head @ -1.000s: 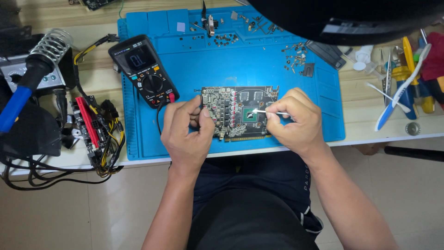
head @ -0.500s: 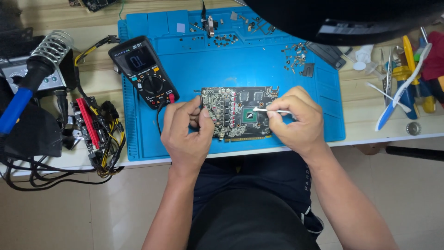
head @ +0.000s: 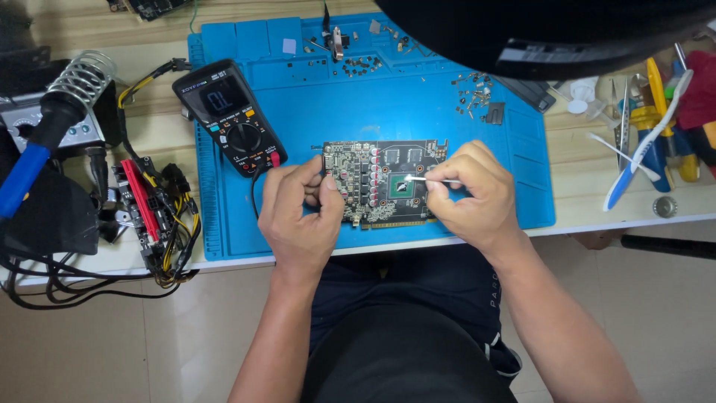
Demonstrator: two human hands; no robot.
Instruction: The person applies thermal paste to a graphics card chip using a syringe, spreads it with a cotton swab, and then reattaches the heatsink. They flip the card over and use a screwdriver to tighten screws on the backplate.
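Electronics repair bench — multimeter [head: 230,116], soldering iron [head: 45,134]

Two hands: left hand [head: 300,213], right hand [head: 470,195]; one circuit board [head: 373,179]; one cotton swab [head: 426,179]; one multimeter [head: 227,116]; one blue mat [head: 358,97]; one soldering iron [head: 33,153]; one bench [head: 597,209]; loose screws too small to count

left hand [head: 298,213] curled, right hand [head: 471,195] pinching, forearms converging

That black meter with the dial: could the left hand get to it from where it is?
Probably yes: the left hand rests on the circuit board's edge, and the meter lies just beyond it on the blue mat, nothing between.
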